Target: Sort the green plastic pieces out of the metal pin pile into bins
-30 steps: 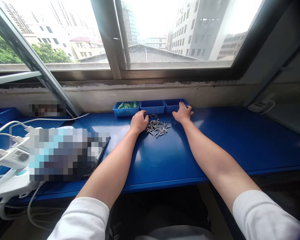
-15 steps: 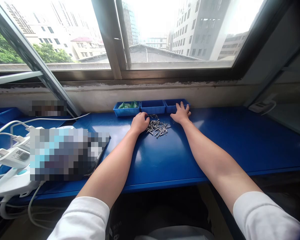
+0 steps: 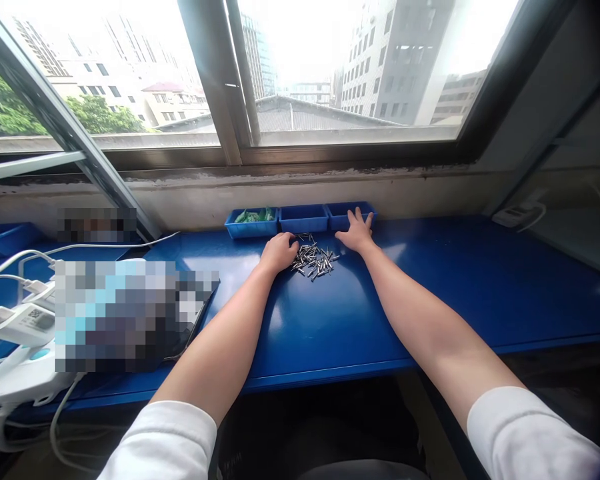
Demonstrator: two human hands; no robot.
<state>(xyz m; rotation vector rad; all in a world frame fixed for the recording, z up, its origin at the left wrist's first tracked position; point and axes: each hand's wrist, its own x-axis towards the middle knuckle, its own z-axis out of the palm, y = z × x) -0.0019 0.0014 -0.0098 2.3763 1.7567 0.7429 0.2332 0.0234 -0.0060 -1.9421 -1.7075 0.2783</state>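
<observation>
A loose pile of small metal pieces (image 3: pixel 316 260) lies on the blue table (image 3: pixel 320 327). My left hand (image 3: pixel 279 252) rests at the pile's left edge, its fingers curled together; whatever they may hold is too small to make out. To the right of the pile, my right hand (image 3: pixel 356 231) has its fingers spread, with nothing in them, at the front of the right blue bin (image 3: pixel 337 217). Beside that stands the middle blue bin (image 3: pixel 304 223). Green items (image 3: pixel 255 215) are in the left blue bin (image 3: pixel 253 230).
On the left are a white power strip (image 3: pixel 35 373) with plugs and cables, a blurred dark item (image 3: pixel 200 300) and another blue tray (image 3: pixel 5 240). A metal shelf post (image 3: pixel 105 180) rises there. Behind the bins are a wall and window.
The view has shifted slightly. My right hand remains spread by the right bin, and my left hand stays at the pile with little visible movement.
</observation>
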